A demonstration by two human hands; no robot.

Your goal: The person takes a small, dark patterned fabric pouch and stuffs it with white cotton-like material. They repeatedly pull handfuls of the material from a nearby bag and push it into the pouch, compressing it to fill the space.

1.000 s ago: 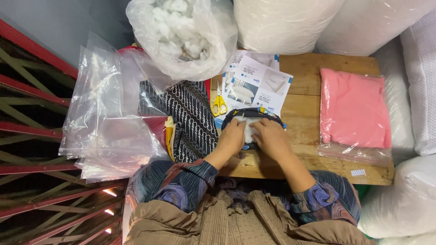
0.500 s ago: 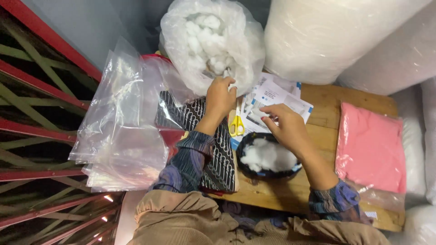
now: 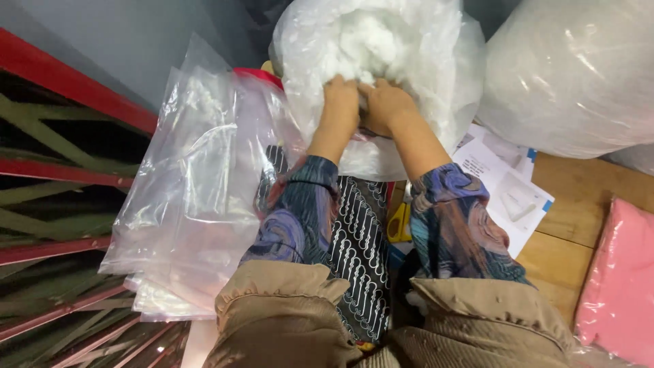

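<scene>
Both my hands reach into a large clear plastic bag [image 3: 415, 82] full of white fluffy stuffing [image 3: 368, 41] at the back of the wooden table [image 3: 579, 204]. My left hand [image 3: 340, 102] and my right hand [image 3: 385, 105] sit side by side with fingers curled into the stuffing. A black-and-white patterned fabric piece [image 3: 361, 245] lies under my forearms. Yellow-handled scissors [image 3: 398, 221] show between my arms.
A pile of clear plastic bags [image 3: 197, 197] lies at the left over red and green metal bars [image 3: 54, 204]. White printed sheets [image 3: 507, 184] lie at the right, a pink bagged item [image 3: 623, 286] beyond them. Big white plastic-wrapped bundles [image 3: 579, 75] stand behind.
Both hands left the dark round cover on the table and went up into the bag of stuffing. The camera moved closer to the bag.
</scene>
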